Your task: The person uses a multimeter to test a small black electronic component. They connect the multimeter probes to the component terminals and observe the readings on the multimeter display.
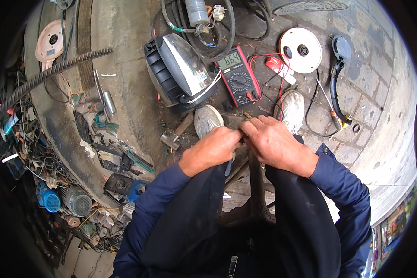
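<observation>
My left hand and my right hand meet above my knees, fingers curled and pressed together. A small brownish tip sticks out by my right fingers; the rest of what they hold is hidden. Just beyond lies a red multimeter with a dark face and its display on. Its red test lead runs off to the right. Left of the meter rests a black and silver appliance housing with loose white wires. A hammer lies beside my left shoe.
At the right are a white round base, a black curved handle and a screwdriver. A ribbed steel bar crosses the left side, near a pink round base. Scrap with a blue motor is heaped at lower left.
</observation>
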{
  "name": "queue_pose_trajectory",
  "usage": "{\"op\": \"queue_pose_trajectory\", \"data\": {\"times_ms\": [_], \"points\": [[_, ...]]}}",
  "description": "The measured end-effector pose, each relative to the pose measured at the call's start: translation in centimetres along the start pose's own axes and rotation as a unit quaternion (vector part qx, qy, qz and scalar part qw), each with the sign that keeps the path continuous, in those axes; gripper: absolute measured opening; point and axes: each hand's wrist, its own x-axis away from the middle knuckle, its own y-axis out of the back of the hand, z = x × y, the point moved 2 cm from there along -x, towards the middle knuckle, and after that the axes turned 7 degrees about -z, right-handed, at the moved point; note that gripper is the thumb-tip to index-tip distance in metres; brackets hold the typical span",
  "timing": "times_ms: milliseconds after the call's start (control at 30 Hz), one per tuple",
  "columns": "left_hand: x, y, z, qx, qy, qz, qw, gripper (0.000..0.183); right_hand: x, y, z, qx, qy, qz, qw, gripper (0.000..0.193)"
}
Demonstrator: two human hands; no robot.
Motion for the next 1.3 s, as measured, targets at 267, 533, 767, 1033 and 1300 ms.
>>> {"op": "queue_pose_trajectory", "data": {"times_ms": [267,533,767,1033,1300], "points": [[1.6,3.0,-0.5,0.226,0.131,-0.009,0.965,0.026,0.9,-1.6,-0.8,-0.097,-0.07,0.019,0.993,0.016],[2.8,1.2,1.8,0.556,0.183,-0.128,0.801,0.021,0.8,-2.5,-1.1,-0.358,-0.295,0.036,0.885,0.022],[2.4,-1.2,3.7,0.669,0.127,-0.212,0.701,0.016,0.3,-4.2,-1.3,-0.463,-0.345,-0.018,0.816,0.024],[2.7,0.3,2.8,0.693,0.042,-0.22,0.685,0.018,-0.5,1.3,-2.3,-0.427,-0.376,-0.216,0.794,0.026],[4.8,5.6,-2.9,0.807,-0.019,-0.112,0.58,0.024,4.2,12.3,5.5,-0.405,-0.163,-0.455,0.776,0.027]]}}
